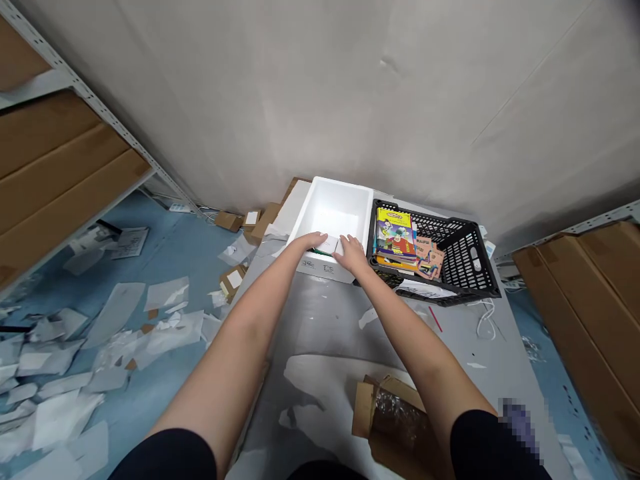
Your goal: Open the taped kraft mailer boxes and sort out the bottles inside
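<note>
Both hands reach to the near end of a white plastic bin (pixel 340 190). Between them lies a small flat item with a white top and a dark green edge (pixel 327 246), low inside the bin's near wall. My left hand (pixel 311 241) holds its left side, fingers together. My right hand (pixel 351 253) is on its right side, with the fingers partly spread against it. Just right of the bin, a black crate (pixel 457 260) holds a stack of colourful booklets (pixel 395 233) and several pinkish booklets (pixel 429 257).
An open cardboard box (pixel 400 427) with clear wrap lies on the grey table (pixel 325 320) near my body. Shelves with large cartons (pixel 55 160) stand left, more cartons (pixel 575 313) right. Paper and plastic scraps (pixel 120 333) litter the blue floor.
</note>
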